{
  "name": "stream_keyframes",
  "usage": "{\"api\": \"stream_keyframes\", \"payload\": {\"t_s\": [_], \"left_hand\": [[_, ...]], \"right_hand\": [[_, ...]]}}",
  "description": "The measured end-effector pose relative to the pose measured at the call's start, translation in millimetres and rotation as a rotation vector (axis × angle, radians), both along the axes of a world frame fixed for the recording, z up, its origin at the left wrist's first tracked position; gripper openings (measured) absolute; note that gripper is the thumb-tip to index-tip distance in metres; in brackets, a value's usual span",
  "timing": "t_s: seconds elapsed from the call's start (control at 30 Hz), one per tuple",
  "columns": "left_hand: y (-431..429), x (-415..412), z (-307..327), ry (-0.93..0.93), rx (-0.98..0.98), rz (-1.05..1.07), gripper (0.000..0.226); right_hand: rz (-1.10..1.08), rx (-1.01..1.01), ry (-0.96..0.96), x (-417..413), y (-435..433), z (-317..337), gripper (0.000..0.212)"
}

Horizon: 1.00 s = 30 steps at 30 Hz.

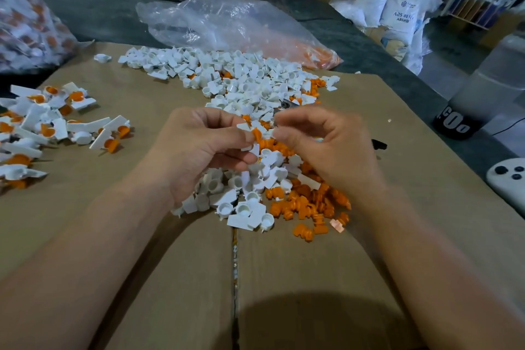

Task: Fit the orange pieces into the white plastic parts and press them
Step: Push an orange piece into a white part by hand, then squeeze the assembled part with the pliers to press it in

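Observation:
My left hand (199, 145) is raised over the cardboard and grips a white plastic part (251, 149) with an orange piece (257, 133) sticking out of its top. My right hand (318, 139) meets it from the right, thumb and fingers pinching at that orange piece. Beneath both hands lies a heap of loose white parts (241, 199). A cluster of loose orange pieces (309, 204) sits just right of it. More white parts (244, 77) spread toward the far side.
Fitted white-and-orange parts (48, 128) lie in a pile at the left. A clear plastic bag (227, 25) with orange pieces lies at the back, another full bag (25, 25) at far left. A white controller (508, 179) and a black item (379, 145) rest at the right.

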<state>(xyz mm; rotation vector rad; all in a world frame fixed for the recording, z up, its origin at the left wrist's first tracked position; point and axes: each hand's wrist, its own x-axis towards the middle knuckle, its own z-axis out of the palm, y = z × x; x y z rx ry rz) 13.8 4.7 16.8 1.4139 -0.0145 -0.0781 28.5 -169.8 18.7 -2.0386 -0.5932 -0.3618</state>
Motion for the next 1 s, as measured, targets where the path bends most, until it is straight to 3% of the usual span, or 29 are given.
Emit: {"api": "stream_keyframes", "payload": {"t_s": [0.13, 0.23, 0.33, 0.43, 0.53, 0.77, 1.0], "left_hand": [[2, 0, 1, 0.000, -0.014, 0.007, 0.022], [2, 1, 1, -0.001, -0.019, 0.002, 0.023], [2, 1, 1, -0.003, -0.031, 0.008, 0.023], [2, 0, 0, -0.011, -0.040, 0.004, 0.022], [2, 1, 0, -0.010, -0.045, 0.004, 0.023], [3, 2, -2, -0.011, -0.055, 0.002, 0.023], [4, 4, -4, -0.019, -0.072, 0.036, 0.022]], "right_hand": [[-0.296, -0.103, 0.103, 12, -27, 13, 0.015], [-0.407, -0.320, 0.314, 22, -48, 16, 0.061], [-0.342, -0.541, 0.526, 24, -49, 15, 0.108], [-0.313, -0.755, 0.538, 26, -45, 8, 0.124], [-0.343, -0.849, 0.525, 32, -47, 1, 0.113], [-0.378, -0.787, 0.488, 34, -47, 4, 0.095], [-0.412, -0.749, 0.238, 25, -37, 10, 0.051]]}}
